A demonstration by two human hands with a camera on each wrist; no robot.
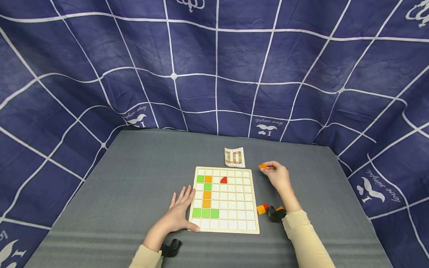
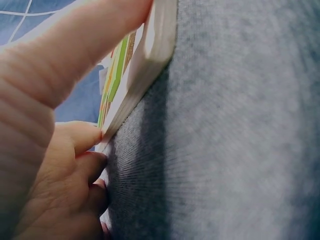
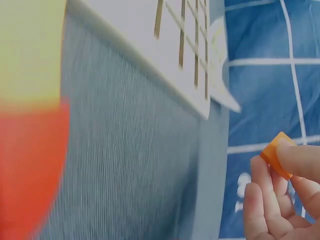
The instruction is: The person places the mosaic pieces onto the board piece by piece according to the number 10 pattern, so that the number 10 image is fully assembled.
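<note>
Two hands, well apart. Left hand (image 1: 177, 216) — fingers spread, touching the near left part of one gridded board (image 1: 241, 205). On it: five green tiles (image 1: 205, 213), three orange tiles (image 1: 206, 194), one red quarter-round (image 1: 223, 180). Loose pieces (image 1: 261, 210), orange and red, right of the board. Right hand (image 1: 279, 177) — pinching one orange piece (image 1: 263, 166), right of the board's far corner. Beyond: one pattern card (image 1: 235, 157); blue curtain (image 1: 234, 96), white-lined.

white-gridded blue curtain (image 1: 194, 93) behind grey cloth-covered table (image 1: 147, 163)
</note>
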